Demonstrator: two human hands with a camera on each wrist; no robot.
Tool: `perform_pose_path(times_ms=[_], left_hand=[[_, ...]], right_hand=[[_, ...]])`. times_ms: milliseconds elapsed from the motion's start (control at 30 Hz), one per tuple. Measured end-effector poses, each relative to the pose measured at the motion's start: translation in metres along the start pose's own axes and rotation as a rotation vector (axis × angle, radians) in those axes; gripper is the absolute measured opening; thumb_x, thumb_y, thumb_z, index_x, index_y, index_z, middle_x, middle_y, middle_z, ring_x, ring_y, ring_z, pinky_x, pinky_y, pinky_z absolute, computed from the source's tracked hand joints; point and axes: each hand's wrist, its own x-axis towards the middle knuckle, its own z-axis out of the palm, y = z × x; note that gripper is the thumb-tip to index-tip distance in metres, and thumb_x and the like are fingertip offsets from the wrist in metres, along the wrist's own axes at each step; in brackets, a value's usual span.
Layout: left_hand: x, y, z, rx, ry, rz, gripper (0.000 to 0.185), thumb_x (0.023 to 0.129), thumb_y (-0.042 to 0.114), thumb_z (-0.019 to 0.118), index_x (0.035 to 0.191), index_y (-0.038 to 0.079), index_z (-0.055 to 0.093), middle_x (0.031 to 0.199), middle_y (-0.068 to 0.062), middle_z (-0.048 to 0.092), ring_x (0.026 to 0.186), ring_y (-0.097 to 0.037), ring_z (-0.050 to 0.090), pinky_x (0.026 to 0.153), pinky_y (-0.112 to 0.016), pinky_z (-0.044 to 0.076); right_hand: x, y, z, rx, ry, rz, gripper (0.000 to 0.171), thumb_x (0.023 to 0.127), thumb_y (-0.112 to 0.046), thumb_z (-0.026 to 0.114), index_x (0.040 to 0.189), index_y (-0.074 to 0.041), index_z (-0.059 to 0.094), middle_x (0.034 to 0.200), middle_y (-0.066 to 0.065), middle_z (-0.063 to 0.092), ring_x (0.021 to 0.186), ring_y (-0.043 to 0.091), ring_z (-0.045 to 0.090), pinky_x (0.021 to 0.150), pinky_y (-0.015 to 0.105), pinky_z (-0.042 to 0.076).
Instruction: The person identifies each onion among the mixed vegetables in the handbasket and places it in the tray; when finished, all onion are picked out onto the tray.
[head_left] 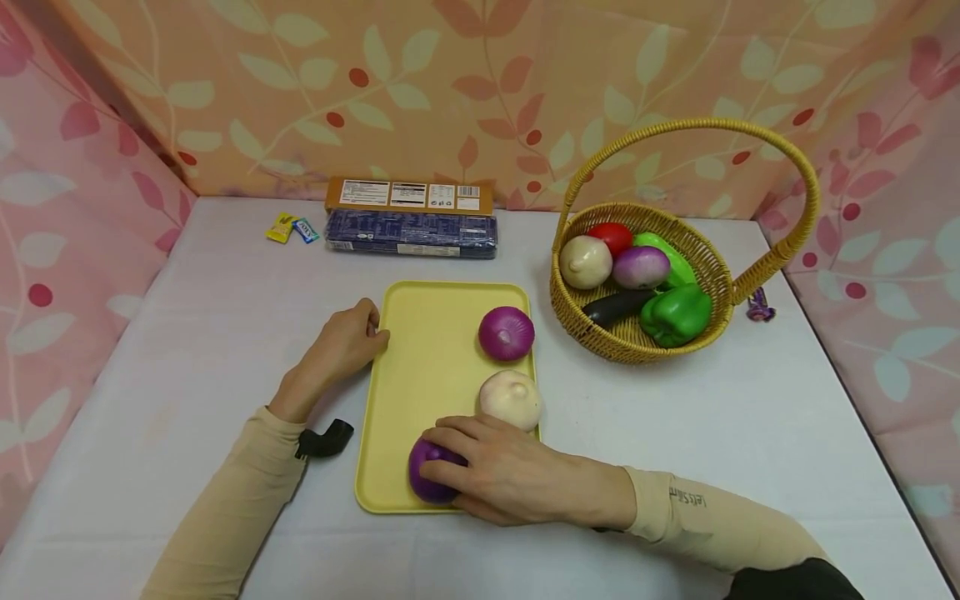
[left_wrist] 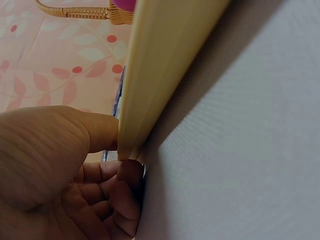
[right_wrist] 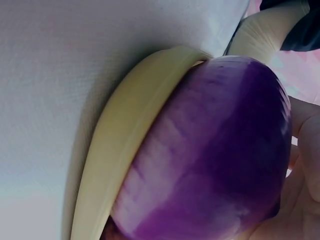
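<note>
At the yellow tray's (head_left: 420, 350) left edge, near its far corner, we rest our left hand (head_left: 341, 346), thumb and curled fingers (left_wrist: 107, 182) pinching the rim. On the tray's near end our right hand (head_left: 498, 475) wraps a purple onion (head_left: 427, 483), which sits against the near rim. Just beyond that onion on the tray lies a white onion (head_left: 511, 398), and beyond that a red onion (head_left: 506, 332). Right of the tray stands a wicker basket (head_left: 637, 346) holding vegetables. Behind the tray lie two flat boxes (head_left: 411, 221).
</note>
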Motion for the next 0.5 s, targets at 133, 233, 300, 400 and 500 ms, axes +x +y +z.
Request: perform_pose_path(times_ms=[133, 233, 300, 400, 500], left_hand=[[0.0004, 0.0002, 0.0004, -0.001, -0.001, 0.004, 0.021, 0.093, 0.019, 0.053, 0.102, 0.002, 0.048, 0.080, -0.009, 0.054, 0.064, -0.019, 0.048, 0.058, -0.029, 0.038], [0.0006, 0.0004, 0.0005, -0.001, 0.000, 0.004, 0.021, 0.093, 0.019, 0.053, 0.102, 0.002, 0.047, 0.081, -0.009, 0.054, 0.064, -0.019, 0.048, 0.058, -0.029, 0.038], [0.0006, 0.0007, 0.0003, 0.000, 0.001, 0.003, 0.021, 0.093, 0.020, 0.053, 0.102, 0.002, 0.047, 0.081, -0.009, 0.054, 0.065, -0.019, 0.048, 0.058, -0.029, 0.038], [0.0005, 0.0009, 0.0001, 0.004, 0.003, 0.001, 0.021, 0.092, 0.020, 0.053, 0.102, 0.002, 0.048, 0.081, -0.009, 0.055, 0.066, -0.019, 0.049, 0.059, -0.029, 0.038], [0.0002, 0.0010, -0.0001, 0.007, 0.003, 0.001, 0.021, 0.092, 0.020, 0.053, 0.102, 0.002, 0.048, 0.082, -0.009, 0.055, 0.066, -0.019, 0.049, 0.059, -0.029, 0.038]], right_hand=[[-0.0002, 0.0001, 0.0005, 0.000, -0.006, 0.002, 0.051, 0.082, -0.036, 0.072, 0.129, -0.024, 0.056, 0.135, 0.003, 0.055, 0.126, 0.021, 0.052, 0.104, 0.034, 0.046], [-0.0005, 0.0000, 0.0002, 0.005, -0.012, 0.006, 0.053, 0.082, -0.036, 0.072, 0.131, -0.024, 0.055, 0.135, 0.003, 0.054, 0.126, 0.021, 0.052, 0.104, 0.034, 0.046], [-0.0008, 0.0000, -0.0001, 0.008, -0.015, 0.006, 0.054, 0.082, -0.036, 0.072, 0.132, -0.024, 0.055, 0.135, 0.003, 0.054, 0.127, 0.021, 0.051, 0.104, 0.034, 0.045], [-0.0009, 0.0003, 0.0000, 0.013, -0.016, 0.003, 0.055, 0.082, -0.035, 0.072, 0.133, -0.024, 0.054, 0.135, 0.003, 0.054, 0.128, 0.021, 0.050, 0.105, 0.035, 0.044], [-0.0012, 0.0007, 0.0000, 0.016, -0.010, -0.005, 0.056, 0.082, -0.034, 0.072, 0.133, -0.025, 0.054, 0.136, 0.003, 0.053, 0.128, 0.021, 0.050, 0.106, 0.035, 0.044]])
